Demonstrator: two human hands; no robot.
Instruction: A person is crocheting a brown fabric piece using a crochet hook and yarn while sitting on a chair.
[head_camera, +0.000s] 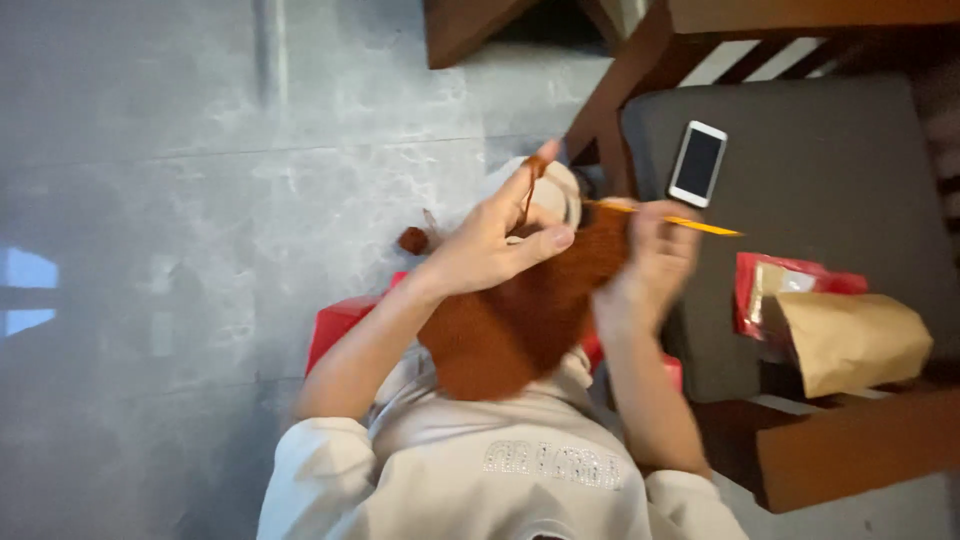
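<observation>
While the left hand (490, 245) pinches rust-brown yarn (527, 190) above the knitted piece (510, 325), the right hand (650, 265) grips a yellow needle (690, 223).

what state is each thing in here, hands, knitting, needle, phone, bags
left hand: closed on the knitting, yarn over its raised forefinger
right hand: gripping the needle
knitted piece: rust-brown, hanging between the hands
yellow needle: nearly level, tip pointing right
phone: screen dark, flat on the grey cushion
paper bag: lying on its side
red bag: crumpled
</observation>
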